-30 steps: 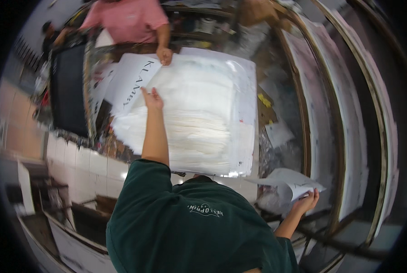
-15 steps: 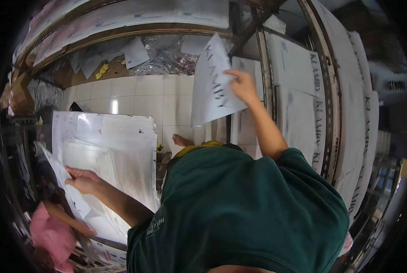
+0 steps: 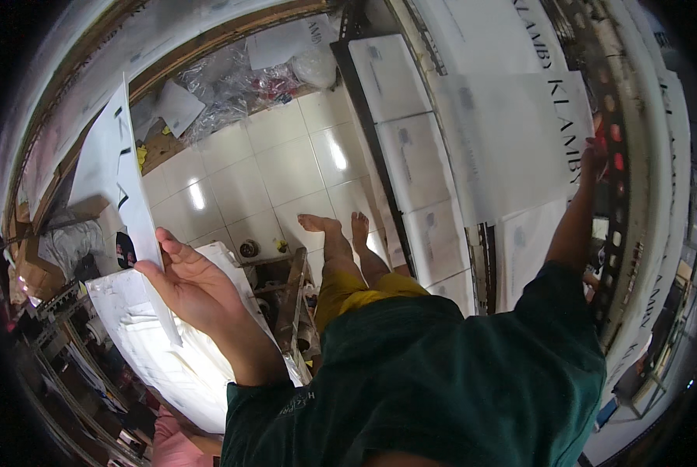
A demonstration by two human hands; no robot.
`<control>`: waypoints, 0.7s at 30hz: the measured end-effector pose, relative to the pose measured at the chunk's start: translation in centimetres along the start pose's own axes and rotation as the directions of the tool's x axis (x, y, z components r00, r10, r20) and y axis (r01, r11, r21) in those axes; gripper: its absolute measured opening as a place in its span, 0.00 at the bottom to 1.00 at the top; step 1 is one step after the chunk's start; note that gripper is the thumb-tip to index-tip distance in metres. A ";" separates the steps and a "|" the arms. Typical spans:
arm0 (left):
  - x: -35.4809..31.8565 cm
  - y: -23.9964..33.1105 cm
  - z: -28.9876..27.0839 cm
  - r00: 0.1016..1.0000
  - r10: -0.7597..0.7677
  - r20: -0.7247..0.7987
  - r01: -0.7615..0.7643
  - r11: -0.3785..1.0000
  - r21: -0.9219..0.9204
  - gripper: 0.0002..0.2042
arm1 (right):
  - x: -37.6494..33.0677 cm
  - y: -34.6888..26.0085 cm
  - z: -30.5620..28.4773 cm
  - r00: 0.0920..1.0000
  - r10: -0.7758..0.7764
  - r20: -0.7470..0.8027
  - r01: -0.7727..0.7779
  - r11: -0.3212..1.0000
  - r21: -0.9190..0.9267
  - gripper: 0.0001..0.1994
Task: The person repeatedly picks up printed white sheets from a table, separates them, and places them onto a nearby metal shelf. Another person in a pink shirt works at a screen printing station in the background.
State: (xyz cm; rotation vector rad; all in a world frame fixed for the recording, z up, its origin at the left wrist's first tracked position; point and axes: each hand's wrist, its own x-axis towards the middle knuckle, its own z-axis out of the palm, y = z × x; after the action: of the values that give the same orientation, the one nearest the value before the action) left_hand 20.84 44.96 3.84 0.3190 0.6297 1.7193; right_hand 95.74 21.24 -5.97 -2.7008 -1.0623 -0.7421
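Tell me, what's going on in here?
A person holds two white, black-lettered sheets. The left hand grips one sheet, seen almost edge-on, in front of a white stack. The right hand is at the edge of the other sheet, over a rack of similar sheets; whether it rests there is unclear. Someone in pink is partly visible.

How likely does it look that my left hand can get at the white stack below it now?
Probably not freely: your left hand is gripping a printed sheet, whose lower end crosses in front of the white stack here.
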 end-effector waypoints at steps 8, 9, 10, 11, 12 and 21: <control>-0.7 -3.5 -0.9 0.960 -0.256 0.108 0.267 0.959 -0.093 0.20 | 2.3 -0.5 0.2 0.984 -0.157 0.089 0.155 0.987 0.035 0.11; -0.7 -3.7 -1.2 0.958 -0.263 0.112 0.273 0.958 -0.087 0.20 | 2.4 -0.7 0.1 0.983 -0.166 0.072 0.161 0.984 0.069 0.10; -0.8 -4.0 -1.4 0.956 -0.270 0.116 0.280 0.957 -0.080 0.20 | 2.4 -1.4 -0.2 0.990 -0.072 0.124 0.070 0.997 0.024 0.10; -0.9 -4.2 -1.6 0.957 -0.270 0.104 0.278 0.958 -0.069 0.20 | 2.4 -1.3 -0.2 0.991 -0.046 0.128 0.042 0.999 0.034 0.10; -0.9 -4.4 -1.6 0.959 -0.269 0.094 0.275 0.960 -0.060 0.20 | 2.5 -1.3 -0.2 0.992 -0.019 0.128 0.013 0.999 0.044 0.10; -1.9 -4.9 -0.8 0.948 -0.303 0.097 0.302 0.953 0.028 0.20 | 0.7 -5.3 -2.7 0.984 0.169 0.047 -0.165 0.983 -0.075 0.10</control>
State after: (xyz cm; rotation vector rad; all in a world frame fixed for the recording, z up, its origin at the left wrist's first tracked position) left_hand 24.84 43.58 0.65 0.2988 0.5835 1.3969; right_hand 91.51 24.76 -3.51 -2.8412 -0.8206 -0.6943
